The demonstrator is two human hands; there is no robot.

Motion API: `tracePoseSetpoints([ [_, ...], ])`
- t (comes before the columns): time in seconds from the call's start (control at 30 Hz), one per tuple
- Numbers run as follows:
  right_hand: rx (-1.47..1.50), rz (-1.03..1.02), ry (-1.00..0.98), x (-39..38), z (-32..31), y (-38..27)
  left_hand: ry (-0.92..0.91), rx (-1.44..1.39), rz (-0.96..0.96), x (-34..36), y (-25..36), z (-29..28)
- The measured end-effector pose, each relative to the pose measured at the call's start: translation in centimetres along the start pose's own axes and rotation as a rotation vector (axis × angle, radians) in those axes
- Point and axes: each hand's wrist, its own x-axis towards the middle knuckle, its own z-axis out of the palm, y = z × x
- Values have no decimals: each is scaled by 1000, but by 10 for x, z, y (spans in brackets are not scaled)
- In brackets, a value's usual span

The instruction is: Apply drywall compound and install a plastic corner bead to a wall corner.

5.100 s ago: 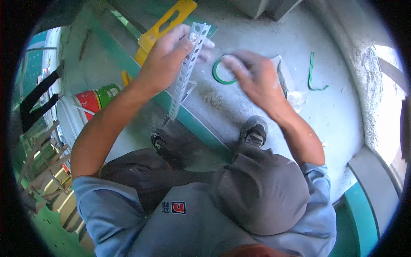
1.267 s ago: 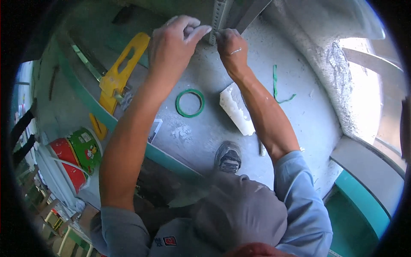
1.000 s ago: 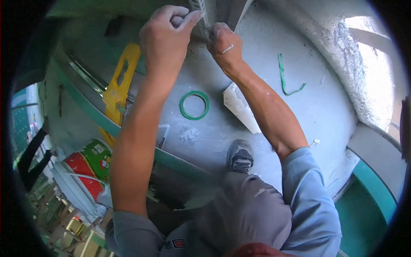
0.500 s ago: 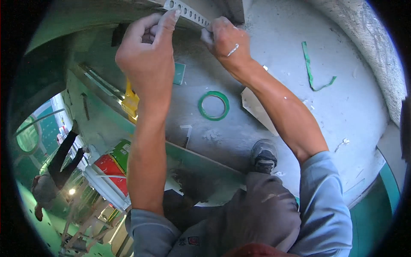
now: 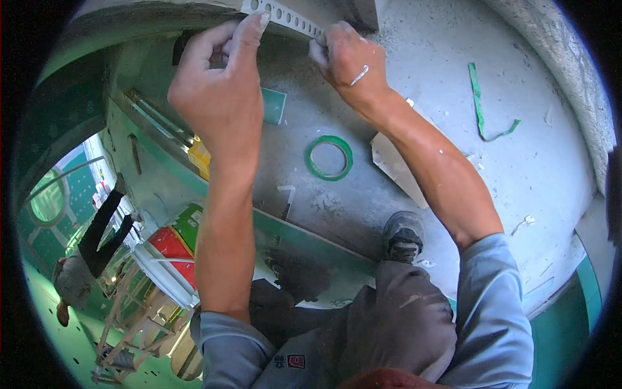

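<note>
A white perforated corner strip (image 5: 283, 16) runs slantwise along the grey edge at the top of the view. My left hand (image 5: 214, 81) is closed on the strip's left part, thumb and fingers pinched at it. At the strip's right end my right hand (image 5: 350, 61) grips it with curled fingers, a white smear across its back. On the dusty grey floor (image 5: 538, 194) below and between my forearms lies a roll of green tape (image 5: 329, 175). A pale board piece (image 5: 392, 165) lies partly under my right forearm, and a small green rectangle (image 5: 275, 107) beside my left wrist.
A loose green tape strip (image 5: 478, 107) lies at the right. Left are a yellow tool (image 5: 198, 157), a red and green bucket (image 5: 170, 247), long rails and, farther off, a person (image 5: 74, 279) in dark trousers. A rough pale wall (image 5: 557, 58) curves along the upper right.
The strip, first upright in my left hand, later upright by the post with both hands, now lies slantwise along the top edge. My right hand left the tape roll. The view has shifted.
</note>
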Motion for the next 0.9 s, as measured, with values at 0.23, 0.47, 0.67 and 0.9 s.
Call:
tracePoseSetpoints([
  [0.23,46,-56,12,-3,1,7,-28,-14,-38,-3,1,-2],
  [0.47,127,17,-82,-33,-20,-20,-128,-42,96,-21,-14,-14],
  [0.67,378,262,-305,-67,-48,-65,-407,-262,-313,-74,-41,-26],
  [0.9,815,948,-393,-72,-122,-88,-490,-521,-618,-113,-86,-97],
])
